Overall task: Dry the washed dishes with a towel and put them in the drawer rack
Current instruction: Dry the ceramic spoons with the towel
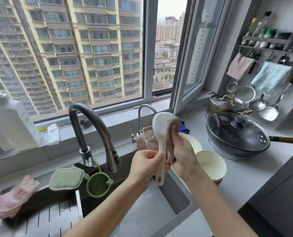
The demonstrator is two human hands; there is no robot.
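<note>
A white rice paddle [161, 127] stands upright above the sink's right edge. My left hand [145, 166] grips its handle. My right hand [181, 154] holds a pinkish-brown towel [174, 124] pressed against the paddle's right side and over its top edge. More of the towel [145, 137] hangs behind the paddle. Two white bowls sit on the counter just right of my hands: one [212, 165] near, one [193, 142] partly hidden behind my right hand. The drawer rack is out of view.
A steel faucet [91, 127] arches over the sink [152, 207]. A green sponge [66, 178], green cup [98, 185] and pink gloves [12, 199] lie left. A lidded black wok [236, 132] and pots stand right, below hanging utensils and cloths [270, 77].
</note>
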